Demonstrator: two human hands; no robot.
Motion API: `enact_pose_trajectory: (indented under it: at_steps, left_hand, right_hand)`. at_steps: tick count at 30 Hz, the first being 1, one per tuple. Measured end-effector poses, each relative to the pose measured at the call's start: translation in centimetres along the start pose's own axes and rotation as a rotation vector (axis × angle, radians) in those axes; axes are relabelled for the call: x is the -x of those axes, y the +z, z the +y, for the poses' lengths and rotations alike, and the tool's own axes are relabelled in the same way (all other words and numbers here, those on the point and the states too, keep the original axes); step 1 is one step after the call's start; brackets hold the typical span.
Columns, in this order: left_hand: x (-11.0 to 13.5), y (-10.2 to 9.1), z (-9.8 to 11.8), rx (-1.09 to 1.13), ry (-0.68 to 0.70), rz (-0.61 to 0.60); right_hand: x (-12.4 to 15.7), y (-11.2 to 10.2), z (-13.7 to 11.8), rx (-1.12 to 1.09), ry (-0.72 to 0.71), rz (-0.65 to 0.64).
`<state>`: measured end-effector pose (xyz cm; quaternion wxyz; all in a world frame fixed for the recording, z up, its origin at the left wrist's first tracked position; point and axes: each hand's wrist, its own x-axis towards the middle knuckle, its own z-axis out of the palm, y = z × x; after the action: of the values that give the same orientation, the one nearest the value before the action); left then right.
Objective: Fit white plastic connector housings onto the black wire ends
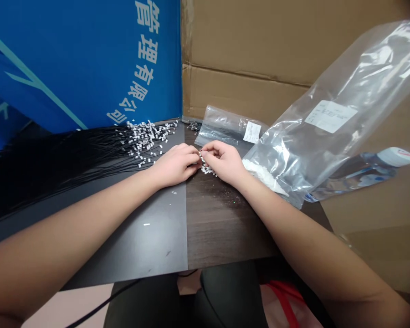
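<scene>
My left hand (179,163) and my right hand (223,160) meet over the middle of the table, fingertips almost touching. Both are closed in a pinch, and whatever lies between the fingers is too small and covered to make out. Just below the fingertips is a small pile of white plastic pieces (208,170), partly hidden by my right hand. Left of my left hand lies a big bundle of thin black wires (54,159), many with white connectors (146,136) on their ends.
A large clear bag (294,136) holding white pieces (264,175) leans at the right, by a water bottle (362,171). Behind my hands lies a smaller labelled bag (225,125). A blue panel (89,54) and cardboard (246,41) stand behind the table (225,232).
</scene>
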<state>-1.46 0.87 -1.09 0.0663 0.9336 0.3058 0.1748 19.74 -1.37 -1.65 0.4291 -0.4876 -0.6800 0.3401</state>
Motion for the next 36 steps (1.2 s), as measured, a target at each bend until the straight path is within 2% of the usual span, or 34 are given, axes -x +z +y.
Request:
enact_pose_trajectory:
  at_steps: [11,22,30,36]
  left_hand:
    - [-0.06,-0.4,0.27,0.058,-0.021,-0.028]
    - [-0.16,-0.3,0.4,0.012,-0.038,-0.055]
    - [-0.11,-0.02,0.21,0.018,-0.046,-0.048]
    - [0.05,0.04,0.33,0.026,-0.031,0.01]
  right_hand:
    - [0.17,0.04,-0.36,0.008,-0.003,-0.036]
    - [0.28,0.03,-0.25,0.001,-0.006,-0.028]
    - [0.19,0.06,-0.31,-0.011,-0.012,-0.017]
    - [0.32,0.08,-0.66,-0.026,-0.025,0.0]
